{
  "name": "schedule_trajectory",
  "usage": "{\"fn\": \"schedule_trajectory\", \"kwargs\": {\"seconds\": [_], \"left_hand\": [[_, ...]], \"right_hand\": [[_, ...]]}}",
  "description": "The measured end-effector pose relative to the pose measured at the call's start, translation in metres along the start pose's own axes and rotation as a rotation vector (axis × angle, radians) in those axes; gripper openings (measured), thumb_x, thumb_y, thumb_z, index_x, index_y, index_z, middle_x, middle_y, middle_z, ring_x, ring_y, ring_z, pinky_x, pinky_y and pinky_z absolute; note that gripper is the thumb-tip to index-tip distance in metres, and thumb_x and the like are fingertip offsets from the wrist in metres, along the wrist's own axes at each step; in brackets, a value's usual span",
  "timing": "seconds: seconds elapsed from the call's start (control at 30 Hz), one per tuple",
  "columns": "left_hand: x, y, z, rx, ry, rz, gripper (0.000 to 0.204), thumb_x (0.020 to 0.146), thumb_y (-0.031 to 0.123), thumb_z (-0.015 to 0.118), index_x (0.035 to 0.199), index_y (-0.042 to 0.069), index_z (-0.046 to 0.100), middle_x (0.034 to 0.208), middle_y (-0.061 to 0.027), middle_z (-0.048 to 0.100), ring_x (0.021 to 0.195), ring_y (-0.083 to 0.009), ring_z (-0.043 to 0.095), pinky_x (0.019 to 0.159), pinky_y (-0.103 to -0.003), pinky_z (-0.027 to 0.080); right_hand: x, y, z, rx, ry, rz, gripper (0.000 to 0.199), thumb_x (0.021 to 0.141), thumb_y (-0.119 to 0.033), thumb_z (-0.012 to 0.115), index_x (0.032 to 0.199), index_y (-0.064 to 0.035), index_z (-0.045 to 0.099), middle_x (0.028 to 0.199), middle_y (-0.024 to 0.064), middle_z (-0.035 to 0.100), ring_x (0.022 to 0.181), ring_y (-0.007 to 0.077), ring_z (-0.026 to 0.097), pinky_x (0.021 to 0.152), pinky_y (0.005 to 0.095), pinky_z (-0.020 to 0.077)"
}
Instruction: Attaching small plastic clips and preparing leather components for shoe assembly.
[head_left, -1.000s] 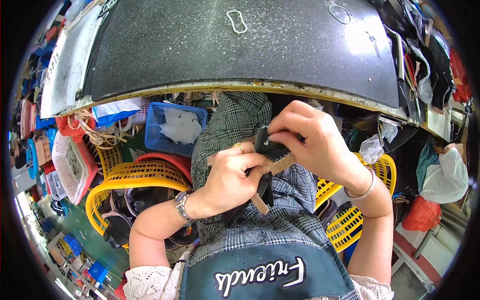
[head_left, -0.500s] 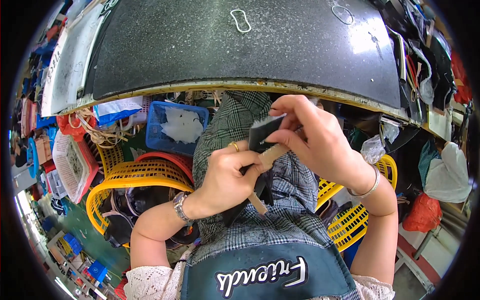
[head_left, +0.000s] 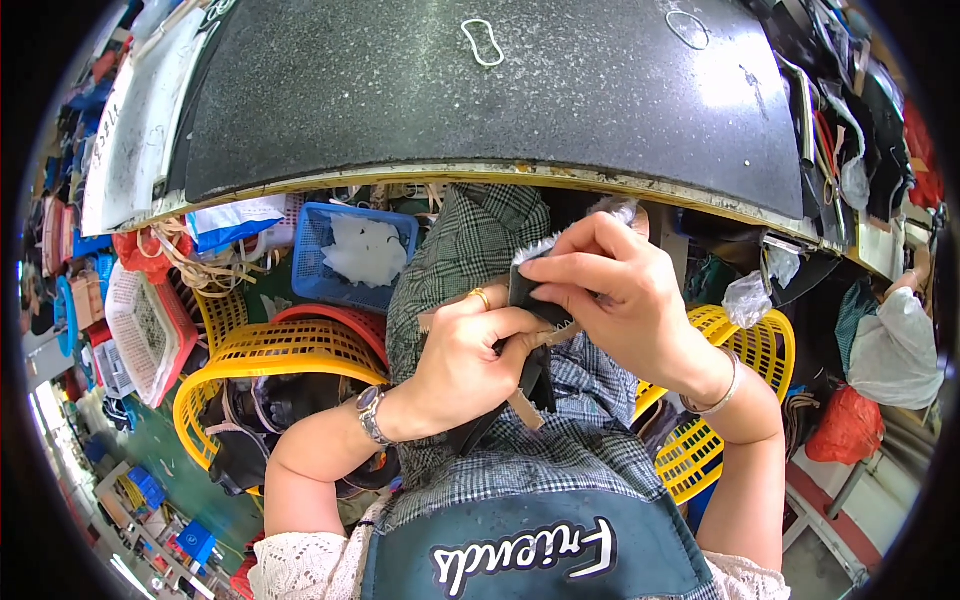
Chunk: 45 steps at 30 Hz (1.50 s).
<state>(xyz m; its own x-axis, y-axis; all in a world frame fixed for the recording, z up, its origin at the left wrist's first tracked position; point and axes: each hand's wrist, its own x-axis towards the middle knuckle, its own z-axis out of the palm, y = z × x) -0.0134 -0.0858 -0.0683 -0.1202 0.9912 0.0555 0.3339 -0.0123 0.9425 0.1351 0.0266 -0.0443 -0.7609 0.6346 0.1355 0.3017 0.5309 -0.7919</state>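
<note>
Above my lap, my left hand [head_left: 462,358] is closed on a black piece with white fuzzy lining [head_left: 522,288], which looks like leather or cloth. A tan strip [head_left: 525,409] with a jagged edge passes through the same fingers, one end sticking out below them. My right hand [head_left: 632,300] pinches the upper edge of the black piece between thumb and fingers, just right of the left hand. Dark material hangs under the left hand, partly hidden by it. The full shape of the black piece is hidden by my fingers.
A dark speckled tabletop [head_left: 460,110] lies ahead, with a white loop [head_left: 482,43] on it. To my left stand a yellow basket [head_left: 195,375] of dark pieces and a blue basket [head_left: 405,222] with white material. Another yellow basket [head_left: 783,350] is at right, beside plastic bags.
My right fingers have shifted from near the tan strip to the upper edge of the black piece. The strip has turned between my hands. My left hand has moved slightly.
</note>
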Motion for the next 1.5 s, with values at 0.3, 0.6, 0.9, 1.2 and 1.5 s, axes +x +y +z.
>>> {"fn": "schedule_trajectory", "kwargs": {"seconds": [0.3,0.6,0.9,1.2,1.5], "left_hand": [[0.003,-0.007,-0.006,-0.004,-0.04,-0.051,0.011,0.073,-0.002,0.072,0.083,0.002,0.072,0.073,-0.011,0.064,0.064,-0.0242,0.061,0.057,-0.032,0.048],[-0.007,-0.014,-0.011,-0.092,0.009,-0.115,0.012,0.071,-0.003,0.074,0.082,0.004,0.074,0.067,-0.0056,0.061,0.059,-0.0154,0.056,0.056,-0.026,0.045],[-0.001,-0.035,-0.046,-0.012,0.246,0.332,0.016,0.074,-0.004,0.074,0.087,0.005,0.072,0.096,-0.0105,0.064,0.09,-0.0221,0.063,0.077,-0.032,0.051],[-0.007,-0.044,-0.055,-0.651,0.108,-0.226,0.013,0.08,-0.008,0.069,0.09,0.0,0.071,0.089,-0.0062,0.059,0.076,-0.0103,0.06,0.067,-0.022,0.052],[-0.001,-0.044,-0.055,-0.823,0.063,-0.332,0.013,0.08,-0.007,0.069,0.09,0.0,0.072,0.091,-0.0063,0.061,0.077,-0.0103,0.06,0.069,-0.021,0.053]], "right_hand": [[0.002,0.003,0.006,0.073,-0.079,-0.209,0.026,0.07,-0.005,0.072,0.089,-0.0011,0.055,0.088,0.0083,0.061,0.087,0.0267,0.056,0.074,0.037,0.0472],[0.012,0.007,0.008,0.178,-0.195,-0.111,0.02,0.069,0.003,0.07,0.087,-0.0059,0.07,0.076,0.0065,0.061,0.086,0.0249,0.058,0.073,0.035,0.0487],[0.015,0.006,0.019,0.412,-0.21,0.143,0.038,0.07,0.004,0.071,0.095,-0.0014,0.042,0.076,0.0113,0.06,0.07,0.0279,0.062,0.061,0.035,0.0496],[0.033,-0.004,0.025,0.305,-0.31,0.078,0.032,0.073,0.004,0.065,0.092,-0.0022,0.039,0.064,0.0151,0.055,0.064,0.0371,0.061,0.056,0.0434,0.0453],[0.037,-0.003,0.023,0.368,-0.307,0.093,0.03,0.073,0.005,0.064,0.092,-0.0007,0.041,0.066,0.016,0.058,0.069,0.0374,0.063,0.059,0.0428,0.0475]]}}
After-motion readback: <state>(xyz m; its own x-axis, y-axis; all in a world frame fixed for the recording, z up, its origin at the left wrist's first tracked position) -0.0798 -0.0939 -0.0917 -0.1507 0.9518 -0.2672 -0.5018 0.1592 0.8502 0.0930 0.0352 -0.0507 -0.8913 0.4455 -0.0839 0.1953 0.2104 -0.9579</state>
